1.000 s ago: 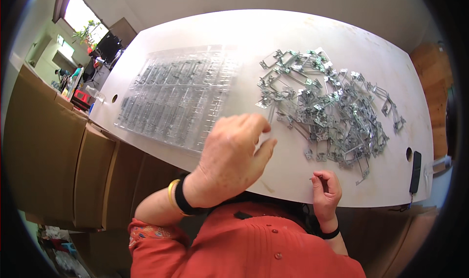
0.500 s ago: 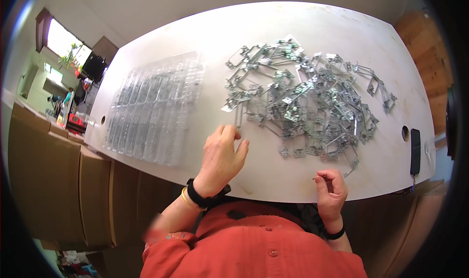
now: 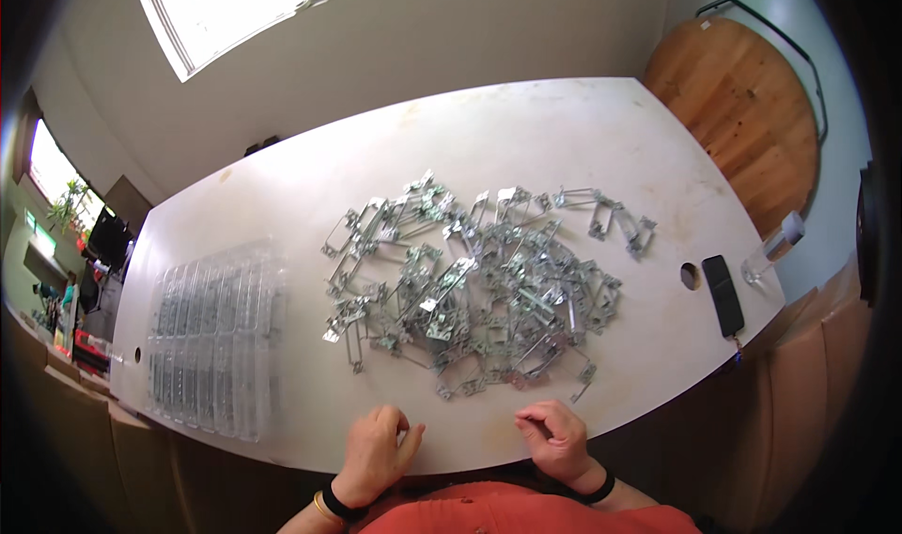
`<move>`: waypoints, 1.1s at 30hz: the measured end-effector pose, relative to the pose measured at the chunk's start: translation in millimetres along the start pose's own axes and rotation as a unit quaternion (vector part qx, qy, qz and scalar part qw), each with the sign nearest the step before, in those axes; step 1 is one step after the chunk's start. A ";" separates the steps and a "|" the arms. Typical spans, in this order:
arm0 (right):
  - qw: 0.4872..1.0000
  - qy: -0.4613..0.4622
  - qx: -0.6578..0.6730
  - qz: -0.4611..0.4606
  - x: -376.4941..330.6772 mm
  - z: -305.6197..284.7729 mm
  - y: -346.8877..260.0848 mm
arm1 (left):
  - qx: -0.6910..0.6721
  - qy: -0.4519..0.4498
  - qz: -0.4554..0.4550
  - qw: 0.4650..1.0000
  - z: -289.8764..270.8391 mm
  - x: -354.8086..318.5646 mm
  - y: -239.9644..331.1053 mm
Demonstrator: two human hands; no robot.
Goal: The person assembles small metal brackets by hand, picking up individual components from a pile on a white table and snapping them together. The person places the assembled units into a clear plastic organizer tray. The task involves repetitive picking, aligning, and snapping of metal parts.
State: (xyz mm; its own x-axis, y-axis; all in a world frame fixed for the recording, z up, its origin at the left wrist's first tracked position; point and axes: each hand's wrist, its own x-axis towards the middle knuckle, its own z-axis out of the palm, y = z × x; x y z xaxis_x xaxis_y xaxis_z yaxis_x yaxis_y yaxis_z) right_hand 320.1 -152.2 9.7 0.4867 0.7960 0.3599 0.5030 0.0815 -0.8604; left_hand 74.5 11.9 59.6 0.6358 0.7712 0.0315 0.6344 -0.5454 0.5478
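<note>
Metal bracket-like pieces [image 3: 470, 280], silvery frames with thin rods and small plates, lie in a tangled heap mid-table. Below the heap's left part, over the near table edge, is my left hand [image 3: 374, 451]. Its fingers are loosely curled and the thumb stands apart; nothing shows between them. My right hand [image 3: 559, 443] is just right of it, below the heap, thumb and fingers closed in a pinch. Whatever it may hold is too small to make out. Neither hand touches the heap.
Clear plastic compartment trays [image 3: 216, 341] with thin grey parts inside lie at the left of the white table [image 3: 526, 125]. On the right are a black phone-like slab [image 3: 722, 294], a clear bottle [image 3: 775, 247] and a hole in the tabletop. A round wooden top [image 3: 742, 102] leans beyond.
The view has tilted up and turned right, bringing a window and the wooden top into sight. My hands are nearer each other; my left hand has drawn back from the heap's edge.
</note>
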 end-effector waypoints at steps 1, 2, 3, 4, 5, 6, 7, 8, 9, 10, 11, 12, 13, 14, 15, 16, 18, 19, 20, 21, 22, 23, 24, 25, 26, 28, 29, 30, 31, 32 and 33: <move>1.000 -0.002 0.002 -0.008 1.3 0.5 1.1 | -0.018 0.006 0.004 1.000 6.6 -1.2 -2.2; 1.000 0.003 0.015 -0.016 1.8 3.3 1.8 | -0.035 0.010 0.005 0.999 12.9 -5.6 -5.4; 1.000 -0.001 0.010 -0.015 2.1 3.0 0.6 | -0.051 0.013 0.006 0.999 20.4 -11.5 -10.0; 1.000 -0.002 0.003 -0.015 2.0 1.6 -0.1 | -0.058 0.021 0.026 0.998 34.8 -16.7 -22.6; 1.000 -0.004 -0.004 -0.017 2.9 0.7 0.0 | -0.046 0.033 0.036 0.998 45.0 -23.4 -27.1; 1.000 0.004 0.002 -0.013 2.6 1.3 1.0 | -0.035 0.046 0.057 0.997 46.6 -25.0 -21.0; 1.000 0.004 -0.003 -0.011 1.9 2.5 0.0 | -0.022 0.061 0.069 0.996 45.5 -31.2 -16.4; 1.000 0.004 -0.007 -0.008 1.7 3.1 -1.5 | -0.001 0.094 0.123 0.988 50.3 -34.5 -20.8; 1.000 0.004 -0.012 -0.005 2.3 3.6 -2.8 | 0.014 0.103 0.156 0.982 51.7 -33.0 -21.5; 1.000 0.013 -0.012 -0.008 1.5 6.0 -4.2 | 0.030 0.111 0.184 0.976 51.6 -33.9 -22.5; 1.000 0.016 -0.019 -0.009 1.4 7.8 -5.5 | 0.047 0.119 0.212 0.969 51.4 -34.6 -23.6; 0.999 0.019 -0.025 -0.009 1.7 9.2 -6.5 | 0.046 0.125 0.232 0.963 52.2 -34.2 -26.2; 0.999 0.020 -0.031 -0.010 1.1 10.7 -7.1 | 0.045 0.138 0.239 0.960 53.2 -34.1 -27.1; 0.999 0.026 -0.035 -0.014 0.6 12.6 -6.3 | 0.044 0.151 0.245 0.957 54.1 -34.1 -27.3; 0.999 0.031 -0.038 -0.019 0.5 14.6 -4.5 | 0.044 0.164 0.250 0.953 54.8 -33.9 -28.0; 0.998 0.034 -0.042 -0.023 0.4 15.6 -3.8 | 0.035 0.166 0.256 0.952 56.3 -34.1 -29.2; 0.998 0.031 -0.061 -0.014 0.5 16.5 -6.3 | 0.018 0.172 0.267 0.948 58.1 -34.1 -31.8; 0.997 0.029 -0.070 -0.010 0.6 16.8 -7.6 | 0.015 0.177 0.267 0.947 58.1 -34.7 -31.4; 0.997 0.032 -0.075 -0.008 0.1 17.8 -7.4 | 0.012 0.182 0.268 0.946 58.1 -35.0 -30.9; 0.996 0.035 -0.080 -0.006 -1.0 19.1 -6.7 | 0.010 0.187 0.269 0.945 57.8 -34.8 -30.8; 0.996 0.036 -0.085 -0.003 -1.8 20.0 -6.4 | 0.002 0.188 0.271 0.944 58.0 -35.1 -31.4; 0.995 0.036 -0.089 0.002 -1.9 20.8 -6.9 | -0.006 0.188 0.274 0.943 58.8 -34.6 -32.7; 0.995 0.036 -0.092 0.007 -1.7 21.4 -7.4 | -0.014 0.188 0.277 0.942 59.9 -33.6 -34.0; 0.995 0.035 -0.095 0.014 -1.8 22.6 -7.6 | -0.011 0.189 0.277 0.942 61.5 -34.2 -35.5; 0.994 0.039 -0.100 0.004 -1.3 23.6 -7.2 | -0.009 0.189 0.277 0.942 63.7 -34.8 -37.0; 0.993 0.046 -0.111 -0.013 -0.4 25.1 -6.2 | -0.012 0.194 0.278 0.941 65.0 -34.6 -37.0; 0.993 0.047 -0.111 -0.017 -0.7 25.5 -6.1 | -0.017 0.198 0.279 0.939 64.4 -33.6 -35.8; 0.992 0.049 -0.111 -0.020 -1.1 25.7 -6.1 | -0.022 0.201 0.281 0.938 64.5 -33.0 -35.1; 0.992 0.049 -0.110 -0.024 -0.9 26.5 -6.0 | -0.019 0.204 0.281 0.938 65.0 -33.0 -35.8; 0.992 0.055 -0.112 -0.028 -1.2 27.2 -5.7 | -0.016 0.206 0.282 0.937 66.0 -32.9 -36.9; 0.991 0.061 -0.114 -0.033 -2.1 27.6 -5.2 | -0.013 0.209 0.282 0.936 66.9 -33.1 -37.4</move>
State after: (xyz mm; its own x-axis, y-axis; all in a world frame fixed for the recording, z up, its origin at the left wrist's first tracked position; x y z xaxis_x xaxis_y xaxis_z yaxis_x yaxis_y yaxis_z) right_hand 296.7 -137.7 3.5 0.5232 0.7139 0.4655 0.6780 -0.0177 -0.7349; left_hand 59.1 -15.2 -17.9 0.6362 0.4261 0.6432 0.2349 -0.9011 0.3646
